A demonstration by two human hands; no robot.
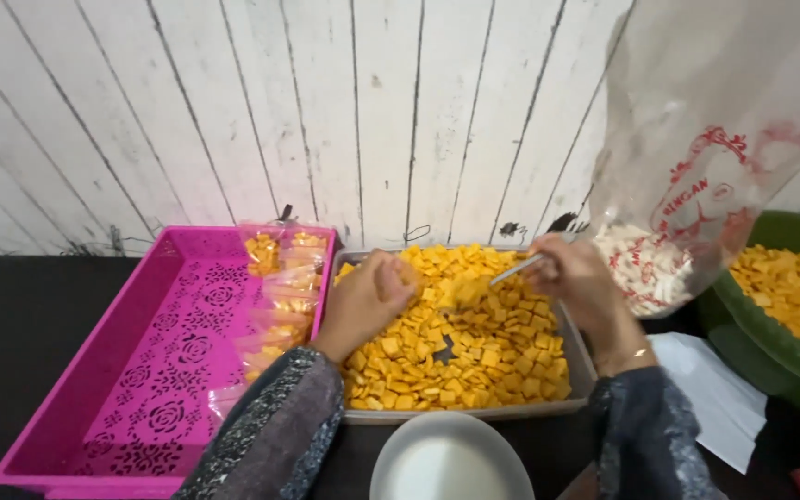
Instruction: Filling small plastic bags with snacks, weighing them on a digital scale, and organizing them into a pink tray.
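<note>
While over the grey tray (578, 356), left hand (363, 301) grip cupping crackers (446, 356), right hand (571, 278) closed on spoon (511, 271).

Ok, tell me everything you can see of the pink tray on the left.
The pink tray is a rectangular, plastic-looking basket with solid sloping walls and a cut-out flower pattern in its floor. It sits level on the dark table, against the grey tray. Small clear filled packets lie along its right side. Neither hand touches it.

basket (94, 370) left | tray (581, 363) centre | bowl (451, 458) before | tub (770, 343) right
</note>
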